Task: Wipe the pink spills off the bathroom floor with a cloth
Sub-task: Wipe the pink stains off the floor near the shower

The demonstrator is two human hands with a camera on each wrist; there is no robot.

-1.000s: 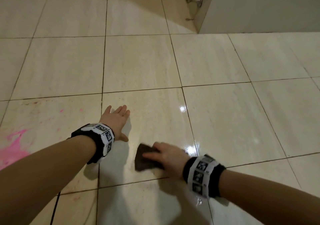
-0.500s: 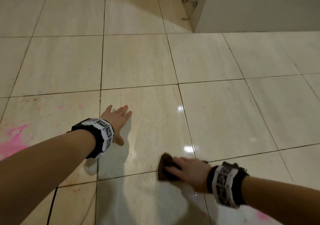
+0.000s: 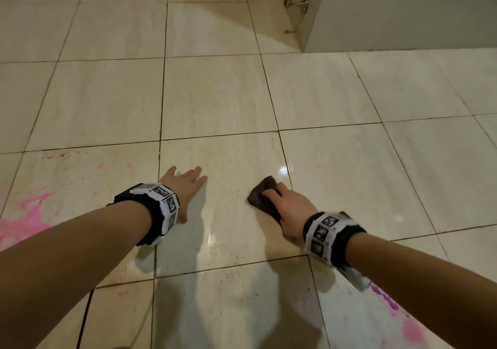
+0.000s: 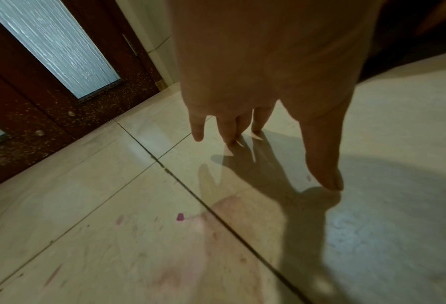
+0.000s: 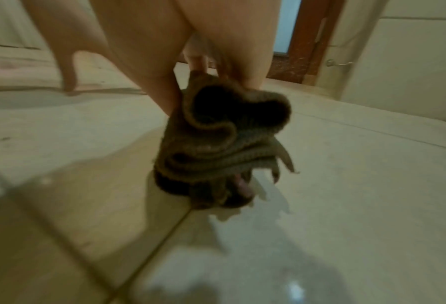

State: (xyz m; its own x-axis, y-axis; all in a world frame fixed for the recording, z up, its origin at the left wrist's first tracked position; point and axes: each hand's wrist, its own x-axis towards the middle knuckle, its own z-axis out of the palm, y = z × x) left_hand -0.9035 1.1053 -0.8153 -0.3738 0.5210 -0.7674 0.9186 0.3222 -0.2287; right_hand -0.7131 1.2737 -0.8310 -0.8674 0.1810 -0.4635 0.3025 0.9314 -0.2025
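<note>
The right hand [image 3: 289, 209] is grasping the brown cloth [image 3: 262, 196] against the floor tile [image 3: 349, 174], the near-right pink spill [image 3: 403, 319] lying closest behind it, while the left hand [image 3: 185, 184] is resting flat, released.

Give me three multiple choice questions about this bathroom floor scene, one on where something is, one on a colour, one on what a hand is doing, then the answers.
1. Where does the biggest pink spill lie?
A. far left, beyond the left hand
B. between the hands
C. under the cloth

2. What colour is the cloth?
A. white
B. dark brown
C. blue

3. What is the left hand doing?
A. gripping the cloth
B. making a fist in the air
C. resting on the floor with fingers straight

Answers: 1 A, the head view shows pink at the left edge. 2 B, it looks dark brown under the right hand. 3 C, the left wrist view shows straight fingertips touching the tile.
</note>
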